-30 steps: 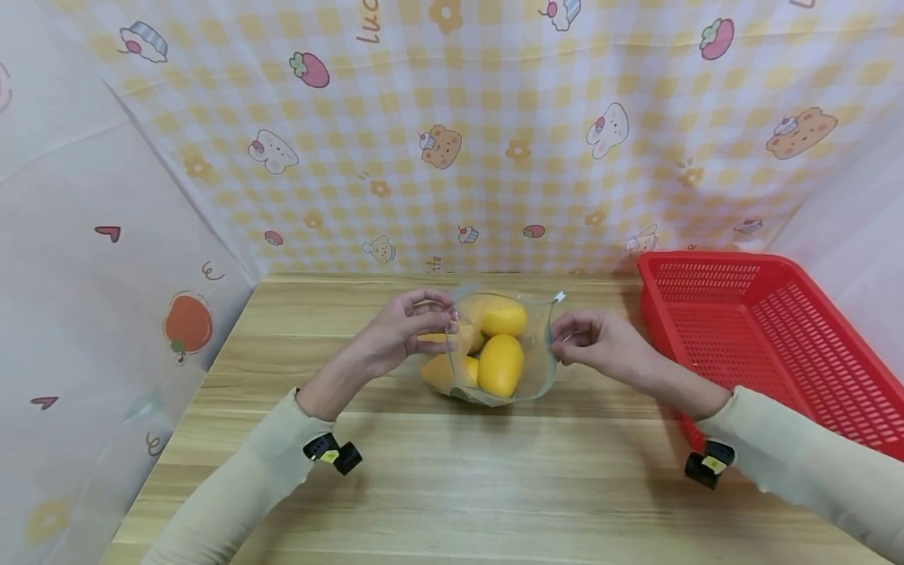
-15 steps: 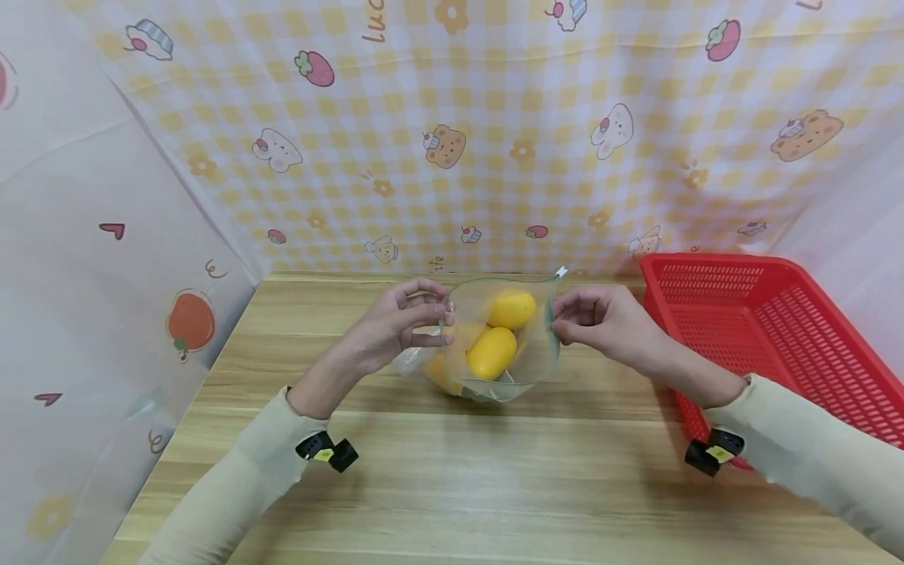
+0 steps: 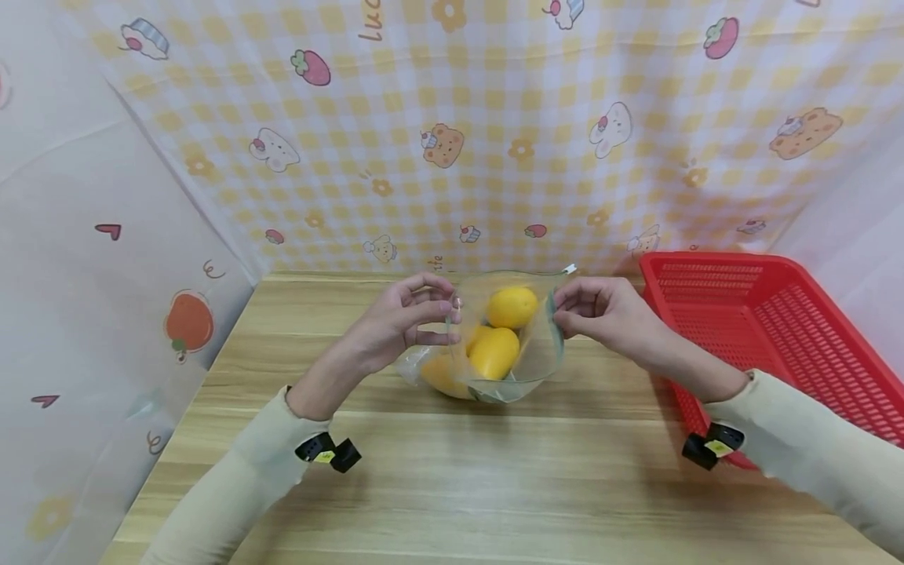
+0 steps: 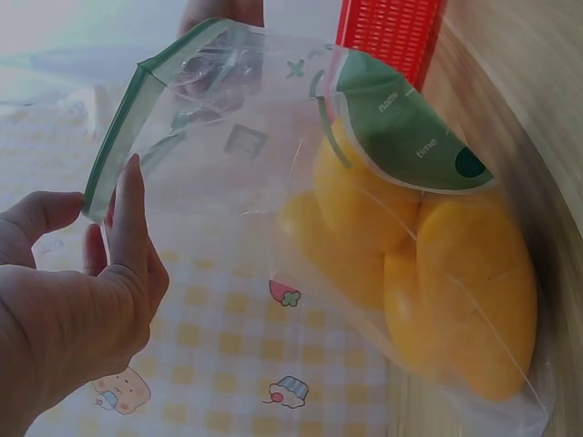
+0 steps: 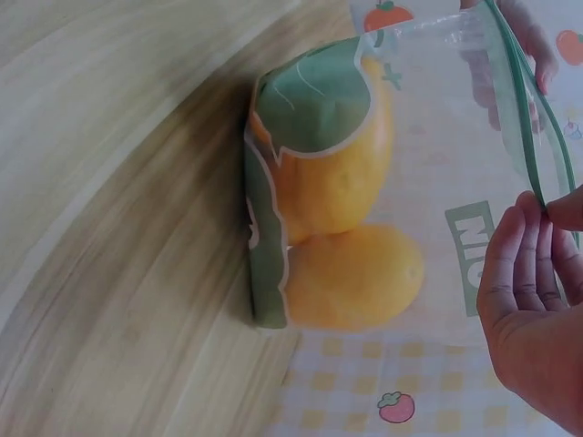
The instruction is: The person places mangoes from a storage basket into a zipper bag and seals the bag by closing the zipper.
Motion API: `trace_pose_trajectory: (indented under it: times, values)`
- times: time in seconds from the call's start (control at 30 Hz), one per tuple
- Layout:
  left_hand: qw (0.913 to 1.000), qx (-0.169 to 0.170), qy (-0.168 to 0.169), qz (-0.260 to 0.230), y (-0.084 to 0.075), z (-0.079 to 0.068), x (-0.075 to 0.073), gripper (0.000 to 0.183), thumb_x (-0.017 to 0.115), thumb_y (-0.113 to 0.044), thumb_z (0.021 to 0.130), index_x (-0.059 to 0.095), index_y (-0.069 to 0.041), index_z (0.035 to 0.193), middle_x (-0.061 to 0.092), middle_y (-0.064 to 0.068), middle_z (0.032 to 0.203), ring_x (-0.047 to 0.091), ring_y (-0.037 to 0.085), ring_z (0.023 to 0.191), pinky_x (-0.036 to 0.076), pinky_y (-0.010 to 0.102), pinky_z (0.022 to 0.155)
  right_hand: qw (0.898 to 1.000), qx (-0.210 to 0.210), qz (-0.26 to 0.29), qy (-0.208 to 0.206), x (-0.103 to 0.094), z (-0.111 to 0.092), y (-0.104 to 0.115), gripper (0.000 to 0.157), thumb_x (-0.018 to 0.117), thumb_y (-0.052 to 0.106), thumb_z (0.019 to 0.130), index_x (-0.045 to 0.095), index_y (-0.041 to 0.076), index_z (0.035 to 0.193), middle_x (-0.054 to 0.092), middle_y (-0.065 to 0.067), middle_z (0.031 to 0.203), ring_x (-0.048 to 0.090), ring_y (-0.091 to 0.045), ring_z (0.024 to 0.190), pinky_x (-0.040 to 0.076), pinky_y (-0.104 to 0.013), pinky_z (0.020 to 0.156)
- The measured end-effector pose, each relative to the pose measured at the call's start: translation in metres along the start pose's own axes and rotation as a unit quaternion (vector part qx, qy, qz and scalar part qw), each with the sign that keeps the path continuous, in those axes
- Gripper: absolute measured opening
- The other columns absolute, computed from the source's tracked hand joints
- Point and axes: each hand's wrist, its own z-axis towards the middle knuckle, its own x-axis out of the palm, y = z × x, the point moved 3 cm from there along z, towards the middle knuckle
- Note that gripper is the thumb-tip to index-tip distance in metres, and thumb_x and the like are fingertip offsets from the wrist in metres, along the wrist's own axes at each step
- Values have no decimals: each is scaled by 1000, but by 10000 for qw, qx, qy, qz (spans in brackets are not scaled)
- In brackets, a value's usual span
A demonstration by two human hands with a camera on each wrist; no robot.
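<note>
A clear zip bag with green print stands on the wooden table, its mouth spread wide. Inside lie several yellow mangoes, bunched at the bottom in the left wrist view. My left hand pinches the left side of the mouth; the thumb and a finger meet at the green zip edge. On the opposite side my right hand pinches the zip edge between thumb and curled fingers, below a white slider. In the right wrist view some mangoes are partly hidden behind the green print.
A red perforated basket stands on the table at the right, beneath and beyond my right forearm. A checked cloth with cartoon prints hangs behind the wooden table. White printed sheets line the sides.
Both hands have risen slightly with the bag's mouth, the right one more. The mangoes have shifted inside the bag, and clear plastic now shows at its lower left.
</note>
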Motion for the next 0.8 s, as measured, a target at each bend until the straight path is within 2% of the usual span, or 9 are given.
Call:
trace_pose_trajectory:
  times: [0.23,0.4,0.57,0.8]
  values:
    - [9998,-67,177,100,1,1,-2,17,61,6,97,58,-2,113,61,15,107,64,25,91,55,56,91,9999,102,25,67,3,-2,-4,13,67,-6,95,65,-8,108,68,-20,92,69,-23,79,62,-38,74]
    - [9986,-195,349,347,2,3,-3,17,61,3,98,60,-3,113,60,16,113,65,26,95,56,55,89,9998,155,2,100,5,-2,-8,13,66,-6,95,65,-8,108,68,-20,93,69,-22,79,62,-38,73]
    - [9975,-256,385,534,3,5,-5,17,63,-1,98,60,-4,114,60,17,116,65,26,96,58,53,87,9997,216,-74,117,6,-4,-11,13,66,-5,96,65,-7,108,68,-19,93,68,-21,79,62,-36,72]
    - [9975,-333,383,490,4,7,-4,17,62,-1,98,60,-4,115,61,16,115,65,25,94,58,53,87,9997,118,-157,122,5,-6,-11,11,67,-6,95,66,-6,106,68,-19,91,68,-22,78,62,-37,72]
